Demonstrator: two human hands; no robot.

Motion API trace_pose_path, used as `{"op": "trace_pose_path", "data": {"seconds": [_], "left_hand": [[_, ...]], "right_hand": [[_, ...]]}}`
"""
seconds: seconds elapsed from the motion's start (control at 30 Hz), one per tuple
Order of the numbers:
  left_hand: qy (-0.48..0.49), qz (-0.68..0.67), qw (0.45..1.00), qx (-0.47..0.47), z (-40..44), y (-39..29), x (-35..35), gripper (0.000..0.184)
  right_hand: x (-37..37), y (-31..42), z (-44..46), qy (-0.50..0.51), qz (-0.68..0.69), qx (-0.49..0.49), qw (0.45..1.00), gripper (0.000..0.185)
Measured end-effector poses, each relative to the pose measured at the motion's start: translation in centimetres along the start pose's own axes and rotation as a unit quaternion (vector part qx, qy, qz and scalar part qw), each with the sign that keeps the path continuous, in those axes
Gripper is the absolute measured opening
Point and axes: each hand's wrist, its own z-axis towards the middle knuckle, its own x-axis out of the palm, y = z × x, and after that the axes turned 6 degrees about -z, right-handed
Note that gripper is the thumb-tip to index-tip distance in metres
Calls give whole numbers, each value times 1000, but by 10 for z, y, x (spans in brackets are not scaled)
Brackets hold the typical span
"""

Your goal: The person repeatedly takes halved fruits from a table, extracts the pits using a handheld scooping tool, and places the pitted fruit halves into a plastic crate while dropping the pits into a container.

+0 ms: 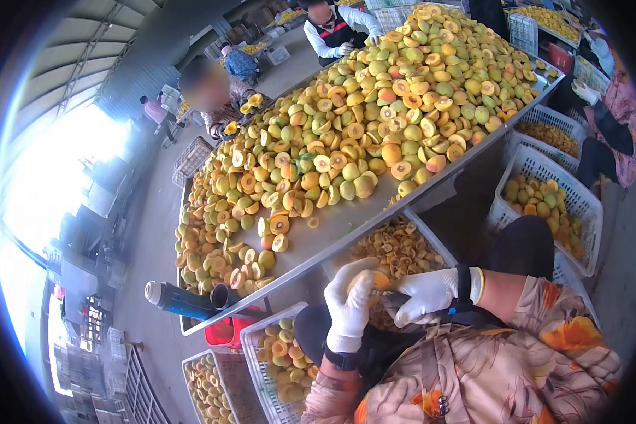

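Observation:
My left hand (350,300), in a white glove with a dark band at the wrist, is closed around a yellow-orange peach piece (380,281). Close beside it, my right hand (427,293), also white-gloved, has its fingers wrapped around a small dark metal tool (394,301), whose kind I cannot make out. The tool's end is near or against the fruit; the fingers hide the contact. Just beyond both hands is a crate of cut peach pieces (403,247). Above it, a large heap of halved yellow peaches (374,120), some with stones showing, covers much of the metal table (318,240).
White crates of fruit stand left (251,346) and right (593,212) of me. A blue thermos (180,298) and a dark cup (222,295) are at the table's near left corner. Co-workers (332,32) are across the table; another person (625,120) sits at right.

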Motion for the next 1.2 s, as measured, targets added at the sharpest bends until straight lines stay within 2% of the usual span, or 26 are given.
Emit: {"op": "trace_pose_path", "data": {"seconds": [0.1, 0.2, 0.3, 0.4, 0.43, 0.47, 0.53, 0.67, 0.77, 0.87, 0.97, 1.1, 1.13, 1.17, 1.2], "left_hand": [[-12, -55, 998, 0, 5, 12, 0, 45], [-15, 62, 994, 86, 9, 20, 3, 43], [14, 150, 983, 106, 13, 19, -1, 40], [-24, 19, 999, 19, 12, 24, 5, 41], [-31, -64, 997, -17, 11, 27, 8, 45], [-46, -86, 995, -5, 13, 37, 11, 50], [-53, -126, 989, -48, 14, 29, 20, 53], [-33, -77, 996, -45, 15, 31, 14, 53], [-49, -113, 992, -32, 17, 28, 26, 58], [-41, -187, 980, -49, 19, 38, 26, 61], [-79, -224, 964, -118, 16, 20, 33, 64], [-254, -251, 928, -106, 16, 28, 9, 56], [-235, -125, 963, -49, 8, 36, -18, 56], [-231, 5, 973, 10, 0, 44, -45, 56], [-258, -256, 928, -83, -10, 31, -64, 55]], "right_hand": [[-3, 1, -2, 11, 77, -13, 997, 26], [-9, -19, 9, -75, -128, -18, 989, 29], [-15, -26, 14, -89, -173, -3, 981, 30], [-12, 9, -8, -34, -55, 51, 997, 19], [-12, 3, -5, 4, 39, 25, 999, 17], [-11, -1, -4, 44, 108, 4, 993, 14], [-8, -14, 2, 40, 177, -10, 983, 13], [-7, -10, 0, 49, 205, -1, 978, 15], [-11, -27, 10, 126, 289, -23, 949, 15], [-9, -28, 13, 157, 346, -38, 924, 16], [-11, -33, 13, 175, 362, -55, 914, 16], [-14, -35, 11, 176, 319, -55, 930, 23], [-21, -35, 13, 146, 238, -37, 960, 22], [-22, -39, 18, 71, 94, 0, 993, 24], [-23, -46, 24, -5, -52, 35, 998, 26]]}}
